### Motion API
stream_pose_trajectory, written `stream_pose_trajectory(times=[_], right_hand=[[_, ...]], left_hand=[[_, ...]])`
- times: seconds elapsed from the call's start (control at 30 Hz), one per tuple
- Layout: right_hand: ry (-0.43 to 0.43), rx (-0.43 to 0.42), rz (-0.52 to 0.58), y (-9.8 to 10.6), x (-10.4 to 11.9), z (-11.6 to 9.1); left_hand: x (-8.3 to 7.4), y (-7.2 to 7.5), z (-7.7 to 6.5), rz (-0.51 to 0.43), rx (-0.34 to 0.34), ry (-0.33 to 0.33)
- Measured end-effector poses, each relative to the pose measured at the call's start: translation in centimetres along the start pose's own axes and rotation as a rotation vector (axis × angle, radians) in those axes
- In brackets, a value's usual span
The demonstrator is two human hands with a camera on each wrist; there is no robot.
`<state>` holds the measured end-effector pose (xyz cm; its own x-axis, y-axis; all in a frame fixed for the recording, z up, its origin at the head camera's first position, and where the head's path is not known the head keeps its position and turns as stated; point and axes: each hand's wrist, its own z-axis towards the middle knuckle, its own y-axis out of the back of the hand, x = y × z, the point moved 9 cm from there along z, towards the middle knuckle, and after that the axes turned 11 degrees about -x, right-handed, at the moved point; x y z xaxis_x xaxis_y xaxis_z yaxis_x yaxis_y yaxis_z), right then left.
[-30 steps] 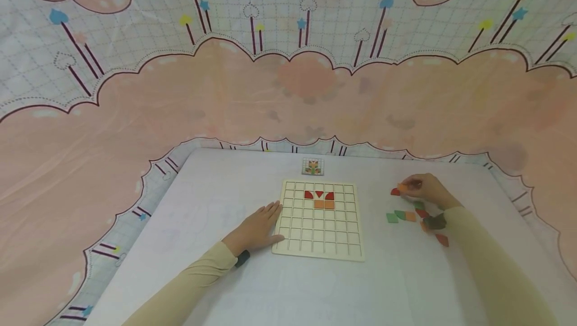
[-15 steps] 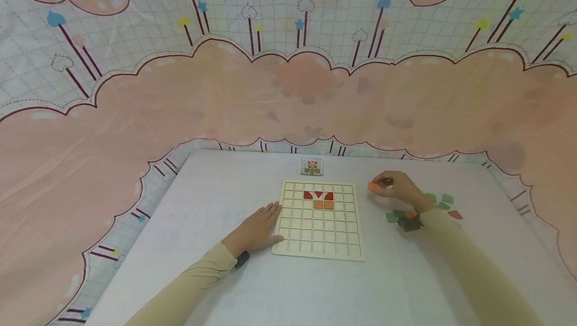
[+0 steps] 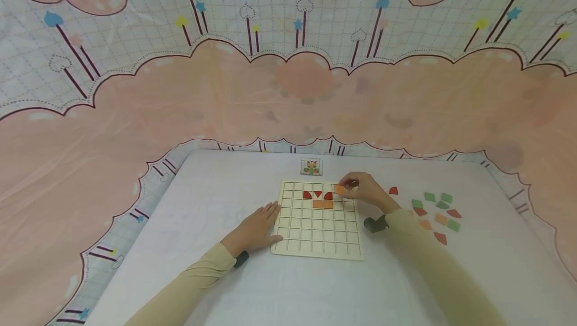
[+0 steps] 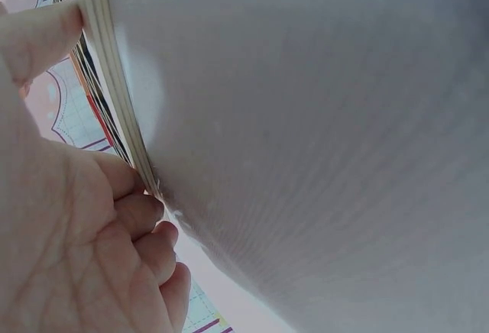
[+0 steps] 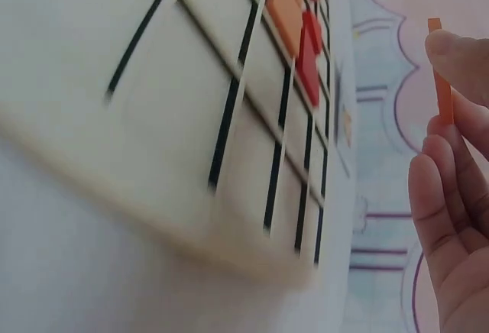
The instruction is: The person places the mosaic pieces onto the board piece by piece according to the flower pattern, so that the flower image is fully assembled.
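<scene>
A pale wooden grid board [image 3: 317,248] lies on the white table. Red pieces and two orange squares [image 3: 327,205] sit in its upper cells. My left hand [image 3: 252,230] rests against the board's left edge, fingers extended; in the left wrist view, the thumb and fingertips touch the board's side [image 4: 114,81]. Over the upper right of the board, my right hand [image 3: 364,189] pinches an orange square tile [image 3: 339,190] between thumb and fingers. The right wrist view has that tile [image 5: 443,92] edge-on, above the board surface.
A small pattern card [image 3: 311,167] lies behind the board. To the right are loose green, red and orange tiles [image 3: 441,219], partly hidden by the right sleeve. One red piece [image 3: 393,191] lies apart from them. A patterned cloth [image 3: 306,100] hangs behind the table.
My right hand has carried the orange square tile left from beside the loose tiles to above the board, uncovering more of the loose tiles. The left hand stays at the board's edge.
</scene>
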<state>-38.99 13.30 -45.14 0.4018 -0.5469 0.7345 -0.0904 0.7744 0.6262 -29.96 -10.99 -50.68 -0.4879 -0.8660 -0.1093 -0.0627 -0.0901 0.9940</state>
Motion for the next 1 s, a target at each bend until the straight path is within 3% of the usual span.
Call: stream_pose_trajectory(times=[0.37, 0.57, 1.0], right_hand=[[0.033, 0.097, 0.05, -4.9, 2.1, 1.0], [-0.016, 0.136, 0.076, -6.8, 2.1, 1.3], [0.022, 0.177, -0.03, -9.2, 1.9, 2.0]], left_hand=[[0.1, -0.1, 0.1, -0.002, -0.001, -0.015], [0.0, 0.0, 0.0, -0.017, 0.001, -0.008], [-0.1, 0.1, 0.0, -0.019, -0.003, -0.011]])
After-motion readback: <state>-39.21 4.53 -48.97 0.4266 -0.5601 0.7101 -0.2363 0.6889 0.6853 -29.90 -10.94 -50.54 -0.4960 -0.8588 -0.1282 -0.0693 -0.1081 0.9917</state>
